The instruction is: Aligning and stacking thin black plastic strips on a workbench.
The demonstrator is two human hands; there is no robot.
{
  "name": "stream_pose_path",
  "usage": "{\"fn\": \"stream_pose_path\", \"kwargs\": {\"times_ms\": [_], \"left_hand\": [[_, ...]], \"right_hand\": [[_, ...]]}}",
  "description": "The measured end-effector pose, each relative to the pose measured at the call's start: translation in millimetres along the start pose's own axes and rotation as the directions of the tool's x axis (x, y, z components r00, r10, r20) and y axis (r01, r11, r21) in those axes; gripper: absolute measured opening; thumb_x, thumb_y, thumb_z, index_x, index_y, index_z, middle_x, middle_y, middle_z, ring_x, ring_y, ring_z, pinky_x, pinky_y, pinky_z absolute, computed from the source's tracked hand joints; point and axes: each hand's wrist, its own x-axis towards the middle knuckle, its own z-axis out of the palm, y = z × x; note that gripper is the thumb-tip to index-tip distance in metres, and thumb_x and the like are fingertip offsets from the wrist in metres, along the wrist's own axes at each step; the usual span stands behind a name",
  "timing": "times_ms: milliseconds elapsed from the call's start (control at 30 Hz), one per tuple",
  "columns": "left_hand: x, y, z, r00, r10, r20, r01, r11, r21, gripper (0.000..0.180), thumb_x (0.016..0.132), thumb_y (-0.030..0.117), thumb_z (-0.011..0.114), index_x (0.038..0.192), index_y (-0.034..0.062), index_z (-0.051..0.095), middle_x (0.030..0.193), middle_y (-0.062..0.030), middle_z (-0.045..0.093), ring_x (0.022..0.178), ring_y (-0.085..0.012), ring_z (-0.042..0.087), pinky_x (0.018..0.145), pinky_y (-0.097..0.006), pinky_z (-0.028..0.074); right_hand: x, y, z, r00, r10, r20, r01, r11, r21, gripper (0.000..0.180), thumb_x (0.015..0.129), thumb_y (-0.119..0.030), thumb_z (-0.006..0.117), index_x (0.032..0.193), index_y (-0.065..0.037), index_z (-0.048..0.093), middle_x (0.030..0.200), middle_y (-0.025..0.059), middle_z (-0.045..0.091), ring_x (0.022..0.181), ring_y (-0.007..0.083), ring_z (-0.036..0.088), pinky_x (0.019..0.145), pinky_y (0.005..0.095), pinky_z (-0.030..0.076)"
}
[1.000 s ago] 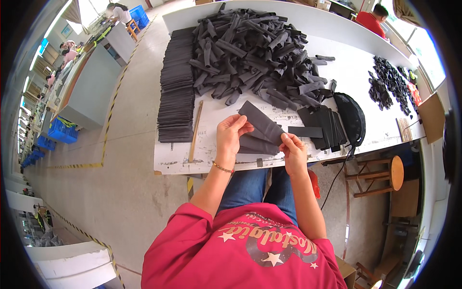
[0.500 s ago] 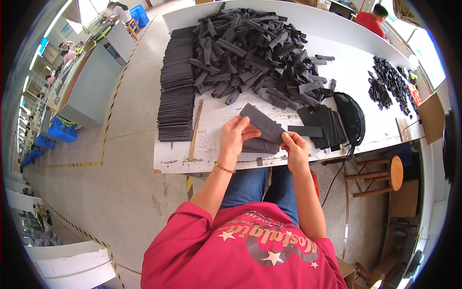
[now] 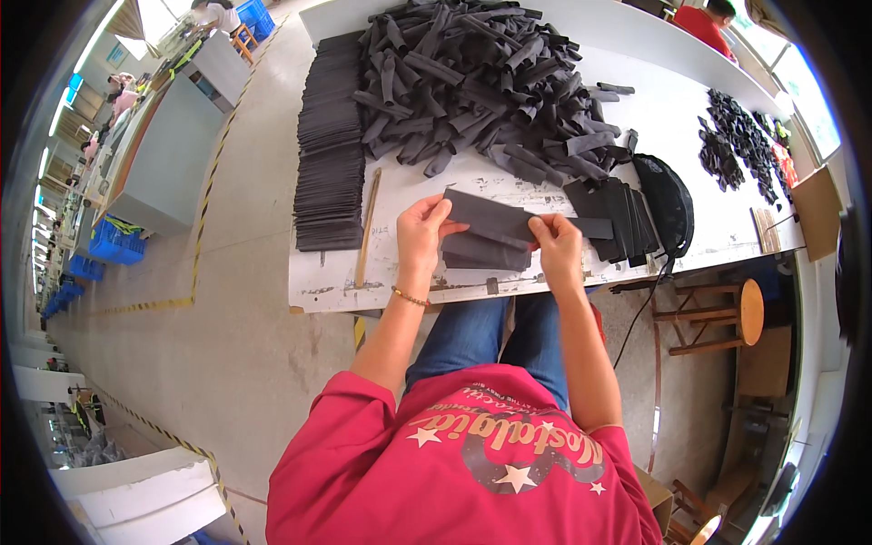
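Note:
Between my two hands a dark grey fabric strip (image 3: 489, 218) is stretched flat above the table's front part. My left hand (image 3: 423, 234) pinches its left end, and my right hand (image 3: 556, 243) pinches the right end between thumb and fingers. Just beneath it lies a small stack of similar grey pieces (image 3: 486, 258), partly covered by the strip. To the right of my right hand, flat dark pieces (image 3: 613, 218) lie fanned out, one of them reaching toward the hand. Beside these stands a black rounded fabric item (image 3: 666, 213) with a cord hanging from it.
A big heap of rolled grey fabric pieces (image 3: 472, 91) fills the table's back, next to a long neat stack (image 3: 329, 145). A wooden stick (image 3: 368, 227) lies on the white table (image 3: 409, 186). Small black pieces (image 3: 727, 141) lie far right. A wooden stool (image 3: 749, 312) stands right.
The held strip has levelled out from a steeper tilt, its left end moving slightly left. My head view has shifted a little. Both hands keep their grip.

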Motion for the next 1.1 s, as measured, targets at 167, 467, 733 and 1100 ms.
{"fn": "stream_pose_path", "kwargs": {"times_ms": [167,467,733,1100], "left_hand": [[18.7,18.7,-5.6,0.998,-0.032,0.054,0.022,0.985,0.169,0.018,0.088,0.006,0.068,0.103,-0.0039,0.065,0.082,-0.0079,0.067,0.063,-0.0145,0.064,0.06,-0.026,0.056],[6.2,-37.1,-19.4,0.962,0.268,0.049,-0.234,0.717,0.657,0.017,0.082,0.005,0.072,0.097,0.0032,0.067,0.079,-0.0047,0.066,0.065,-0.012,0.059,0.061,-0.028,0.049],[96.3,-26.9,25.4,0.895,0.35,0.277,-0.439,0.577,0.689,0.013,0.08,0.006,0.071,0.091,0.0028,0.068,0.084,-0.0086,0.066,0.069,-0.0219,0.063,0.065,-0.033,0.052],[173.7,-109.7,93.3,0.508,-0.112,0.854,-0.847,-0.246,0.471,0.011,0.083,0.014,0.061,0.089,0.01,0.068,0.084,-0.0117,0.068,0.078,-0.0284,0.069,0.065,-0.043,0.055]], "right_hand": [[10.5,-15.8,-4.7,0.999,0.037,0.001,-0.037,0.993,0.114,0.011,0.09,-0.009,0.067,0.094,0.002,0.066,0.074,0.0006,0.062,0.061,0.0067,0.053,0.056,0.022,0.046],[-6.1,25.2,9.9,0.967,-0.249,-0.061,0.193,0.862,-0.469,0.02,0.086,-0.014,0.07,0.101,0.0,0.064,0.075,0.0114,0.06,0.067,0.0231,0.06,0.063,0.0363,0.048],[27.1,66.7,-65.4,0.881,-0.449,0.148,0.38,0.485,-0.788,0.023,0.085,-0.004,0.06,0.108,-0.003,0.062,0.103,0.0113,0.062,0.1,0.0298,0.057,0.084,0.0419,0.045],[48.2,92.9,-95.9,0.688,-0.202,0.697,0.708,-0.021,-0.706,0.031,0.081,-0.012,0.056,0.107,0.003,0.062,0.098,0.0129,0.062,0.1,0.0249,0.056,0.088,0.0379,0.044]]}}
